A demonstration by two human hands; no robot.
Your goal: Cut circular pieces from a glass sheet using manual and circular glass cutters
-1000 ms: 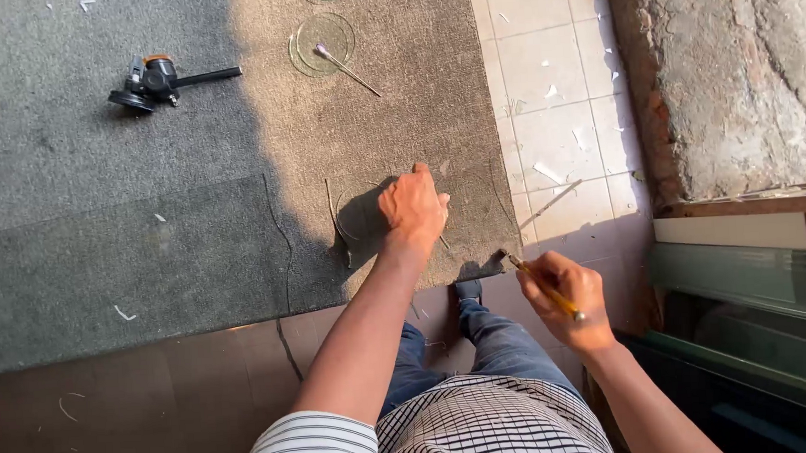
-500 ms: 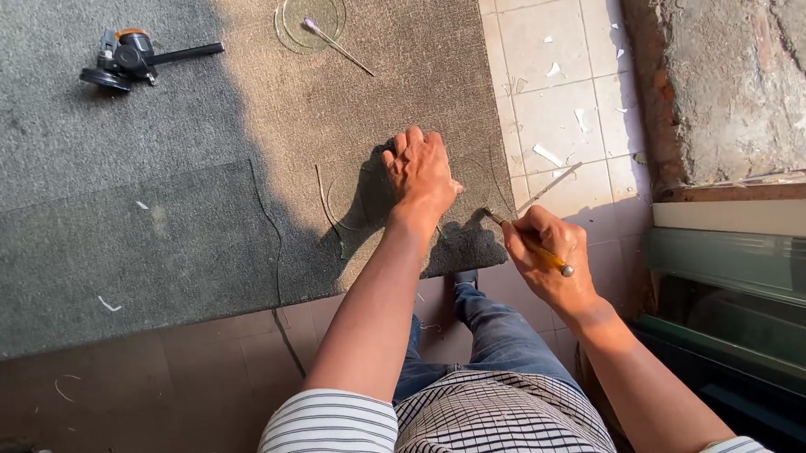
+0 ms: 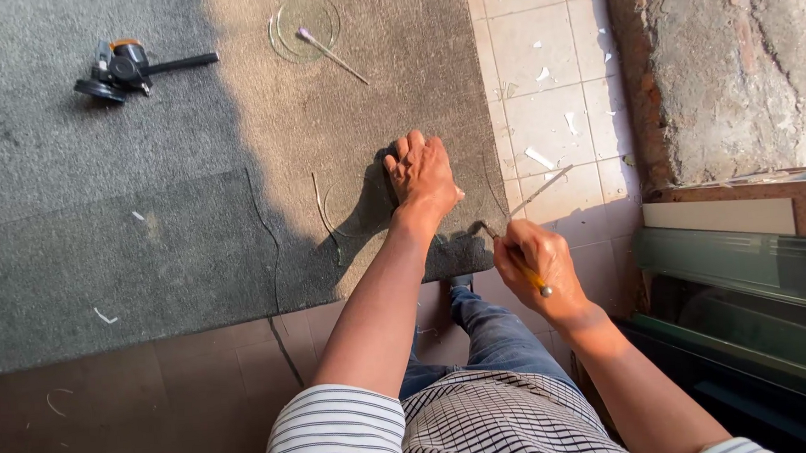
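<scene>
The left hand [image 3: 423,172] is pressed flat, fingers spread, on a clear glass sheet [image 3: 365,205] that lies on the grey carpet [image 3: 146,231]; the sheet's curved edges are only faintly seen, so its full outline cannot be told. The right hand [image 3: 535,264] is closed around a slim glass cutter [image 3: 513,256] with a yellowish handle, its metal head pointed down at the near edge of the carpet, just beside the left wrist. The two hands are kept apart, the right one lower and nearer the body. Farther up the carpet, a round glass disc [image 3: 305,25] is seen with a thin stick-like tool [image 3: 332,56] laid across it. Well off to the left, a black angle grinder [image 3: 124,68] is lying on the shaded part of the carpet. White shards [image 3: 539,158] are scattered over the pale tiled floor [image 3: 543,90] to the right, near a rough wall [image 3: 734,62].
</scene>
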